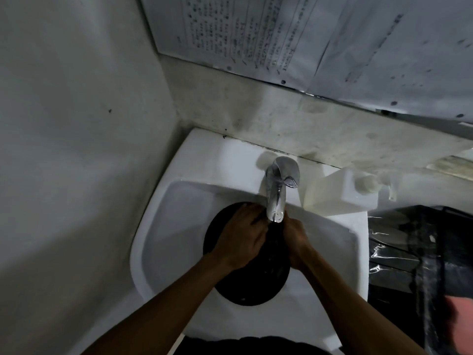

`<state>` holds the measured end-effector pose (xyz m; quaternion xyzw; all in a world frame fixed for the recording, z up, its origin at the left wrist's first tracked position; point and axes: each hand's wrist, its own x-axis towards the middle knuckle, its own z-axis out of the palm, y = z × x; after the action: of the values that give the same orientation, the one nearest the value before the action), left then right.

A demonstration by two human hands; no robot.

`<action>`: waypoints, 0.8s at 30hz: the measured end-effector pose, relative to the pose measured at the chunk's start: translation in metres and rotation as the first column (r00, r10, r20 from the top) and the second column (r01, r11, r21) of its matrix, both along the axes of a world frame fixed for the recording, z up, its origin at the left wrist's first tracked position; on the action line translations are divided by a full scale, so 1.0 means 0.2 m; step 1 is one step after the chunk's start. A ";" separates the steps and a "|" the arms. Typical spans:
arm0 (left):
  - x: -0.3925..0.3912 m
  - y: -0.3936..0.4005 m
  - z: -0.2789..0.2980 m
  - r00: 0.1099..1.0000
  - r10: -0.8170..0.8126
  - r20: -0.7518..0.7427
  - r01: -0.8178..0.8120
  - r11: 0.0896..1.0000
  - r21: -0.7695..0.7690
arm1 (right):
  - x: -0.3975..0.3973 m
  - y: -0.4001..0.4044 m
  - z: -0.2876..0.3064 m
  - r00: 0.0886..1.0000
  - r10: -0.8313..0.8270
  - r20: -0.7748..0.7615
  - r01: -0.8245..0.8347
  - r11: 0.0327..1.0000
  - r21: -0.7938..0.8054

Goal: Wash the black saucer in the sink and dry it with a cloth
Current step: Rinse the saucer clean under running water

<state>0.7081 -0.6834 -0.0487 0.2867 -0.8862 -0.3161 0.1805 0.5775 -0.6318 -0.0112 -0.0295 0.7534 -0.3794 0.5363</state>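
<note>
The black saucer [253,285] is a round dark disc held inside the white sink [169,221], below the chrome tap [276,198]. My left hand [240,237] lies flat over the saucer's upper left part, fingers spread toward the spout. My right hand [294,239] grips the saucer's right edge with curled fingers. The saucer's middle is hidden under both hands. Whether water runs from the tap is too dim to tell. No cloth can be made out.
A white soap dispenser [343,193] stands on the sink's right rear corner. Dark plastic-covered clutter [419,252] fills the right side, with something pink [460,321] at the lower right. Bare wall [76,149] closes the left. Printed sheets [281,34] hang above.
</note>
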 end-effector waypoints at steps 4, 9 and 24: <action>0.01 -0.10 0.07 0.985 0.173 0.012 -0.173 0.975 0.143 | -0.04 -0.04 0.04 0.944 0.323 -0.071 -0.327 0.944 -0.040; 0.05 -0.28 0.12 0.952 0.108 0.287 -0.256 0.796 0.548 | -0.01 -0.11 0.05 0.893 0.415 -0.176 -0.446 0.868 -0.218; 0.20 -0.15 -0.05 0.636 0.654 0.410 -0.609 0.099 0.787 | 0.27 0.11 -0.18 -0.146 0.581 -0.800 -0.851 0.340 0.402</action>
<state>0.7490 -0.7136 -0.0578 0.6767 -0.3666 -0.6232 0.1390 0.6308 -0.6090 -0.0463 -0.7045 0.6891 -0.0273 0.1673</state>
